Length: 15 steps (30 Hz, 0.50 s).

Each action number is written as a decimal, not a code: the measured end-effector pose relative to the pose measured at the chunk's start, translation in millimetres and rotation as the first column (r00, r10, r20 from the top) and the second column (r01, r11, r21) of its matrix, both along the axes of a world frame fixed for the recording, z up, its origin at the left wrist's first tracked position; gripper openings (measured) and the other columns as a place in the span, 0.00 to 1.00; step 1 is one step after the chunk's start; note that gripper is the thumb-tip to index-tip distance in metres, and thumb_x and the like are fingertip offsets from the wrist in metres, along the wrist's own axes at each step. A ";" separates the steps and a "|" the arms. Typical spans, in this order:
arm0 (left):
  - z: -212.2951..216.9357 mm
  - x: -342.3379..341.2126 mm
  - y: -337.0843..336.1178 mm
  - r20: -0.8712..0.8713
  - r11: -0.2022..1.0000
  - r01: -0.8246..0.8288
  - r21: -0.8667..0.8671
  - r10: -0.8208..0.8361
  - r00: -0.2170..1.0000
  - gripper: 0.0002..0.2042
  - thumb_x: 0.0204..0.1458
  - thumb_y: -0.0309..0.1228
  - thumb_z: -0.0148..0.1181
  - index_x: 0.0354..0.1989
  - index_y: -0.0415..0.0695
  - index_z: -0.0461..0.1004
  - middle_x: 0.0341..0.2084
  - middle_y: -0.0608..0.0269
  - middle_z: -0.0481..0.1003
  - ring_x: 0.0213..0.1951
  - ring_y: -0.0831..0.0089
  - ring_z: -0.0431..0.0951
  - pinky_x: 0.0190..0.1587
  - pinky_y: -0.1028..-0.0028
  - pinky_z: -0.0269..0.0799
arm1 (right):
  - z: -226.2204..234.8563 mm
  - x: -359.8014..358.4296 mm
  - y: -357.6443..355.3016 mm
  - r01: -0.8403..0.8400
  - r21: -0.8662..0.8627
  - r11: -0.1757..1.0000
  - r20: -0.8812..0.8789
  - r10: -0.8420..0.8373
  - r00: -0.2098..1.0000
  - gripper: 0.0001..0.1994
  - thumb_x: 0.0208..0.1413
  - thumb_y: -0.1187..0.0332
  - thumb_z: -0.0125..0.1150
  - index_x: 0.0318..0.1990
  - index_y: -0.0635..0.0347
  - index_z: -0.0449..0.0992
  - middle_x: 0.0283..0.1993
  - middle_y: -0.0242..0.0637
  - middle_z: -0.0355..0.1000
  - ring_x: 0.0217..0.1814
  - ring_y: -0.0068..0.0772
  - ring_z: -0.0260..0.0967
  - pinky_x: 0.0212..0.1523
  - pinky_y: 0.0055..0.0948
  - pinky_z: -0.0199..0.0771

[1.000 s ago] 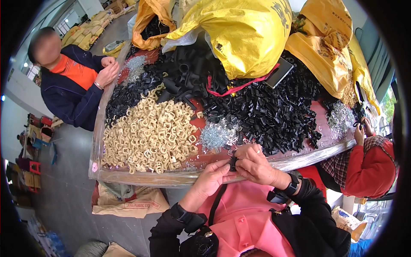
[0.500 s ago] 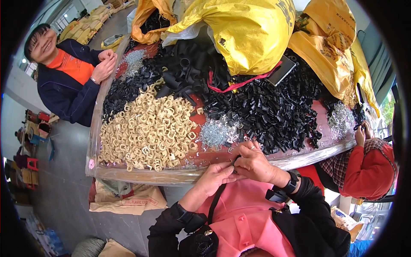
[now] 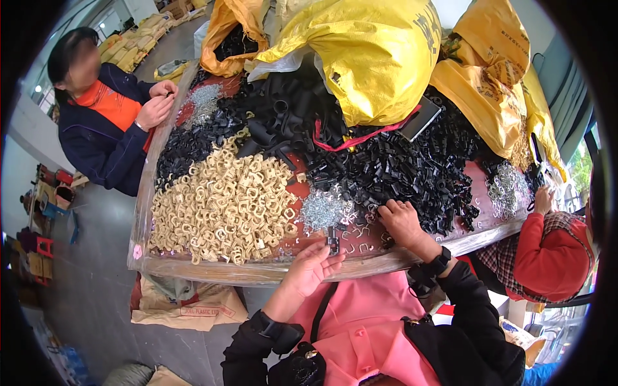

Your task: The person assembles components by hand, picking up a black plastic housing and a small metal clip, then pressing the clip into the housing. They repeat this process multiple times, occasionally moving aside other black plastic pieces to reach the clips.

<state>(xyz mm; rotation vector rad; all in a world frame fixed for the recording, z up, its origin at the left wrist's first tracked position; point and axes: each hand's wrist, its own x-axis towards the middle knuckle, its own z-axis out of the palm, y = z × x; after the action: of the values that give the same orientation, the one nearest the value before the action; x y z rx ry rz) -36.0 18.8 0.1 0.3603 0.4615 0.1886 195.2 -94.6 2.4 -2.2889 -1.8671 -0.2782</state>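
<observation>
Many beige clips heap toward the near left corner of the desk. Over the near edge's middle, the left hand pinches a small black part, just short of some silvery bits. Rightward, the right hand, fingers curled, reaches the black pieces; whether it grips any, I cannot tell.

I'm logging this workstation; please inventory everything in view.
Table: one, reddish, centre
Ring-shaped clips: many, beige, table left
Plastic parts: many, black, table middle
Metal pieces: several piles, silvery, table
Sacks: several, yellow and orange, far side
Flat object: one, dark, beside yellow sack
Floor sack: one, beige, lower left
Co-workers: two, dark and red clothing, left, right
Left hand: one, black-sleeved, table edge, pinching black part
Right hand: one, black-sleeved, by plastic parts
</observation>
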 end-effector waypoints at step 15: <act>1.1 31.2 -6.0 -0.007 0.998 0.021 0.055 -0.020 1.000 0.08 0.50 0.28 0.48 0.38 0.43 0.67 0.37 0.54 0.71 0.37 0.67 0.72 0.39 0.72 0.70 | 5.0 1.1 -3.6 0.070 0.053 0.996 -0.980 0.038 0.197 0.05 0.49 0.76 0.48 0.35 0.62 0.66 0.24 0.28 0.66 0.23 0.19 0.63 0.22 0.18 0.63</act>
<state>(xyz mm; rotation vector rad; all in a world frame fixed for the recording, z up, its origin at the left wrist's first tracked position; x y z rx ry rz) -4.8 12.8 1.2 0.4196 0.4597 0.1805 196.3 -98.2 7.4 -1.5880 -1.0099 0.9375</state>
